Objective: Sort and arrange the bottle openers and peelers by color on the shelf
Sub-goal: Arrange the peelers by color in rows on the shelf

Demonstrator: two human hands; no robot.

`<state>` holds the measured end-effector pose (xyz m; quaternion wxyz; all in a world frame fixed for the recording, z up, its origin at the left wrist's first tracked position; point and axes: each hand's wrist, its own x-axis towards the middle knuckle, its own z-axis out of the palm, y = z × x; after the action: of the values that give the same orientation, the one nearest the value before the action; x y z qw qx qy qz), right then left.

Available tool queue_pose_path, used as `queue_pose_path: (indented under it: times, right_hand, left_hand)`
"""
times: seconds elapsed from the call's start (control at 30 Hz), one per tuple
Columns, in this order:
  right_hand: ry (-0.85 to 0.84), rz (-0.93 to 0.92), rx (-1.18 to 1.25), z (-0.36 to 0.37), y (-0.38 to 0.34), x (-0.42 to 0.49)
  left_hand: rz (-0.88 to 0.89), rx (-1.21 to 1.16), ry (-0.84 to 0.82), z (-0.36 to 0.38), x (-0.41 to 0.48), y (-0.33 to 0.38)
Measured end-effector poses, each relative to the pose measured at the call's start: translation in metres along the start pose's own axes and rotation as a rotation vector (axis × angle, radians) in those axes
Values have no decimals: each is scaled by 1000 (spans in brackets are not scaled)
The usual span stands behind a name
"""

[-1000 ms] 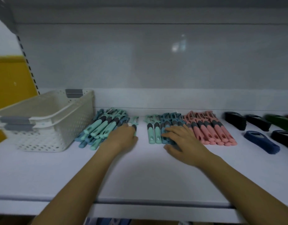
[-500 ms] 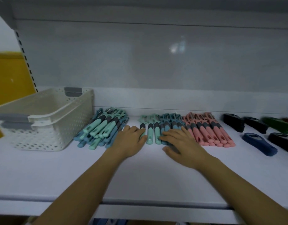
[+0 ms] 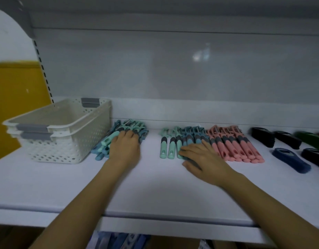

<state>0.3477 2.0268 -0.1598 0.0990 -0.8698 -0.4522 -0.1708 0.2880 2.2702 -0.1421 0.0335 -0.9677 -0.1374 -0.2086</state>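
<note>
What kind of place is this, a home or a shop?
Probably a shop. The white shelf hangs on a slotted upright, many identical pink peelers lie in a row, and empty stock baskets stand beside them.

A shop display is suggested: a white metal shelf [image 3: 155, 187] is backed by a plain panel and a slotted upright [image 3: 41, 69], and many identical peelers [image 3: 234, 144] are laid out in colour rows beside stacked baskets [image 3: 65, 130].

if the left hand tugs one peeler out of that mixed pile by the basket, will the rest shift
Probably. The mixed pile is loosely heaped and crisscrossed, so neighbours likely slide. The left hand rests on it, which may steady it. The peelers look rigid and light, on a smooth shelf.
</note>
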Motion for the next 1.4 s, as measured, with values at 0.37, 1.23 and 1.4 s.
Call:
queue_pose_path:
  times: [0.37, 1.23, 1.4]
  right_hand:
    - [-60, 2, -23, 1, 0, 1]
    - [-5, 19, 49, 6, 5, 2]
    - [-10, 18, 48, 6, 6, 1]
  left_hand:
    - [147, -101, 183, 20, -8, -8]
    - [516, -366, 188, 25, -6, 37]
    - [515, -239, 362, 5, 0, 42]
